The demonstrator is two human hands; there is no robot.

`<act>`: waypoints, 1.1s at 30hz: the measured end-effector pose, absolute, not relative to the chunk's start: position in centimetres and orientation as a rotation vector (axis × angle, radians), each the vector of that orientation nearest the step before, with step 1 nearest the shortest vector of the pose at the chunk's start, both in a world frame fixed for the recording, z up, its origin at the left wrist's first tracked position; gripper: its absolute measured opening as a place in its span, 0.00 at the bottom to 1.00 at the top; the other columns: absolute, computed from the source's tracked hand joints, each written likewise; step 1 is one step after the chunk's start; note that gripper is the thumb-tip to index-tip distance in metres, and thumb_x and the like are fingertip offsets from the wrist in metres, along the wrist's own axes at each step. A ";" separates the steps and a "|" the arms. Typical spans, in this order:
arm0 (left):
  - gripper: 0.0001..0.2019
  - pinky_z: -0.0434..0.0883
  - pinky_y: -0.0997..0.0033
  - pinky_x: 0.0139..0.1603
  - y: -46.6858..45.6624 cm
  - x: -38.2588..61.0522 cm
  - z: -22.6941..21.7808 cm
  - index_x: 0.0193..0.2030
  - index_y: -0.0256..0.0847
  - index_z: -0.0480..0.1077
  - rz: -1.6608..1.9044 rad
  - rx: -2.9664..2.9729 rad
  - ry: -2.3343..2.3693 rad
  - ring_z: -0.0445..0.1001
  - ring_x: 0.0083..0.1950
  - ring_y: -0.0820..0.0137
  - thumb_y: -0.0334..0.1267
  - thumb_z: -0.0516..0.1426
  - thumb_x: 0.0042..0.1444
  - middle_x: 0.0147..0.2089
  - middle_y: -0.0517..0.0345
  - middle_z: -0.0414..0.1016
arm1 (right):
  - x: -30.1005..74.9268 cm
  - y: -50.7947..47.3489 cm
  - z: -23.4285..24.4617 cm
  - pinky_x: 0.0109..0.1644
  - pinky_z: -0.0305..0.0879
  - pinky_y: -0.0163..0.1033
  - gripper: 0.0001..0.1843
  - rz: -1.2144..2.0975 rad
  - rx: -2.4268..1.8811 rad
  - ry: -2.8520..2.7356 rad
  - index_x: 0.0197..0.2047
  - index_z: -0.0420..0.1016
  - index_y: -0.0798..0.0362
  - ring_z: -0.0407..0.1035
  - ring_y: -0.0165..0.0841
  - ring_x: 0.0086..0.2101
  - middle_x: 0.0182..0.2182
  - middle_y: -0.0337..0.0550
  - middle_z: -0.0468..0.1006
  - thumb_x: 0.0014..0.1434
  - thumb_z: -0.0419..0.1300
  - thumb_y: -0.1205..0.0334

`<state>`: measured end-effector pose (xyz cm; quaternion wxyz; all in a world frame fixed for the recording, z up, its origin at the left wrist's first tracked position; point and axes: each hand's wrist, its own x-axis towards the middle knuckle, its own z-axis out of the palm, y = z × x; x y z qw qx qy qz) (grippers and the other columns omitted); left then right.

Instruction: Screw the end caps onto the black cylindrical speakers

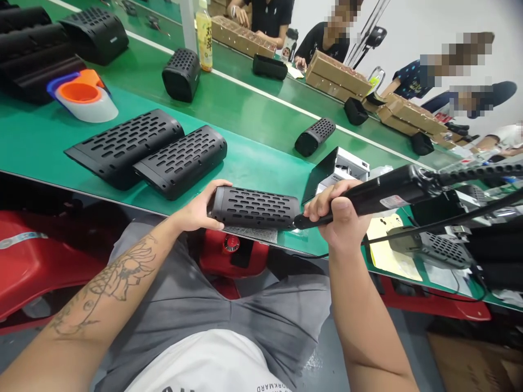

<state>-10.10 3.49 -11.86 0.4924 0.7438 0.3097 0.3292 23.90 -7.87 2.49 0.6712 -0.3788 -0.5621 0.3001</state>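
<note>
My left hand [200, 209] grips the left end of a black perforated speaker housing [255, 208] lying on its side at the near edge of the green table [253, 163]. My right hand [337, 215] is closed around a black electric screwdriver [384, 195], held nearly level. Its tip touches the right end of the housing. A coiled cable [478, 174] runs off the back of the tool to the right.
Two larger perforated housings [151, 149] lie left of the one I hold, more [182, 73] farther back. An orange and white tape dispenser [84, 97] sits at left. A bottle [204, 35], cardboard boxes [337, 73] and other seated people are across the belt. Red bins [32, 256] stand below.
</note>
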 end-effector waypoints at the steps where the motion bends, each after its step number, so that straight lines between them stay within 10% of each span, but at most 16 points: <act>1: 0.58 0.89 0.45 0.71 3.5 -10.1 -11.8 0.82 0.57 0.71 0.795 1.808 0.762 0.89 0.68 0.43 0.60 0.83 0.44 0.71 0.48 0.83 | 24.0 -7.9 2.5 0.24 0.77 0.41 0.33 0.697 -0.848 -1.285 0.38 0.74 0.43 0.68 0.31 0.16 0.20 0.25 0.73 0.63 0.88 0.32; 15: 0.59 0.87 0.46 0.77 2.8 -10.3 -12.1 0.85 0.55 0.69 0.827 1.874 0.819 0.87 0.71 0.42 0.58 0.82 0.46 0.76 0.47 0.82 | 24.4 -9.0 2.7 0.29 0.82 0.44 0.32 0.751 -0.869 -1.383 0.35 0.74 0.44 0.70 0.31 0.18 0.19 0.27 0.74 0.65 0.88 0.36; 22: 0.55 0.82 0.41 0.85 1.7 -9.8 -13.1 0.85 0.51 0.68 0.936 1.950 0.867 0.87 0.76 0.40 0.51 0.78 0.50 0.80 0.43 0.80 | 33.7 -4.2 4.4 0.25 0.74 0.43 0.25 0.067 -0.974 -0.959 0.39 0.80 0.43 0.72 0.34 0.19 0.21 0.30 0.76 0.63 0.89 0.41; 33: 0.61 0.71 0.36 0.95 1.8 -9.5 -13.2 0.91 0.51 0.63 0.943 2.058 0.883 0.76 0.90 0.35 0.48 0.79 0.51 0.88 0.38 0.75 | 37.8 -2.5 2.6 0.28 0.76 0.42 0.24 -0.065 -0.973 -1.042 0.41 0.78 0.44 0.73 0.33 0.20 0.22 0.28 0.75 0.72 0.82 0.39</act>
